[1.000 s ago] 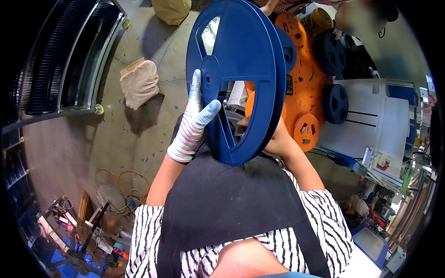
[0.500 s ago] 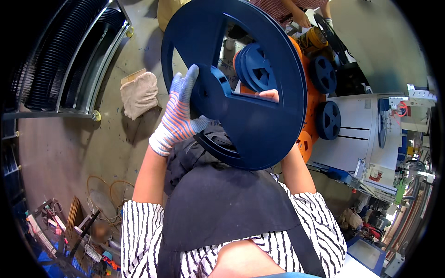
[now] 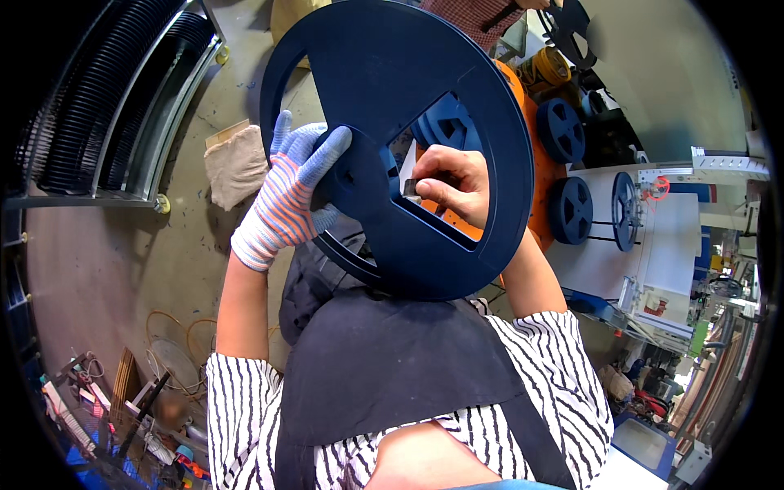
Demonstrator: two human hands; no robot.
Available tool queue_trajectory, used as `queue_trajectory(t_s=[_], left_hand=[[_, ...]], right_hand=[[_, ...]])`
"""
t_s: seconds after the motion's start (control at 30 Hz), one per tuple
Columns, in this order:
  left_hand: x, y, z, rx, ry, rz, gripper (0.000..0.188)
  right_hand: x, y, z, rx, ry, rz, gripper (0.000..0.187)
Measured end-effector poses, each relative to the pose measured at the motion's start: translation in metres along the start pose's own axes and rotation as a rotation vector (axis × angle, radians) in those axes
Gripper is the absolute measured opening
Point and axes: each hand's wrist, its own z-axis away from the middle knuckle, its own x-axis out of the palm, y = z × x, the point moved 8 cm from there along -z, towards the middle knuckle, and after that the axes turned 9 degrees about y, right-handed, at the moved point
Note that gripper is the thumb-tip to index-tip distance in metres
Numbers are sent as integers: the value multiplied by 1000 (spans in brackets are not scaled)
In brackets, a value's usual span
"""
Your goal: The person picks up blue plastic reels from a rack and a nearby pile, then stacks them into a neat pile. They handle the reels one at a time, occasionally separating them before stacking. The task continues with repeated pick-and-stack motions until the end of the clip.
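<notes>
A large dark blue plastic reel (image 3: 441, 253) with wedge-shaped openings is held up, tilted, in front of my chest. My left hand (image 3: 286, 184), in a striped knit glove, supports it at the left, fingers against the flange near the hub and part of the hand at an opening. Bare, my right hand (image 3: 453, 184) reaches through the right-hand opening from behind. Its thumb and fingers pinch a small dark flat piece (image 3: 410, 187) at the opening's edge by the hub; its exact kind is too small to tell.
Several smaller blue reels (image 3: 570, 211) stand to the right, near an orange surface (image 3: 543, 216) and a white machine table (image 3: 604, 269). A rack of black reels (image 3: 106, 98) is at the far left. A beige cloth (image 3: 235, 167) lies on the floor. Another person's checked garment (image 3: 469, 20) shows at the top.
The reel and my left hand have shifted slightly left. My right hand has come further through the opening toward the hub, with the small dark piece now visible in its pinch.
</notes>
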Motion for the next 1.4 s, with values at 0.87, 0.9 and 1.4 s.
queue_trajectory(t_s=[0.87,0.9,1.4], left_hand=[[0,10,0,34,-64,27,95],[-1,7,-1,1,-40,38,95],[26,34,46,-1183,285,1889,66]], right_hand=[[-32,26,48,151,-35,-513,25],[-36,34,46,190,53,-632,23],[-22,-64,25,-754,395,801,23]])
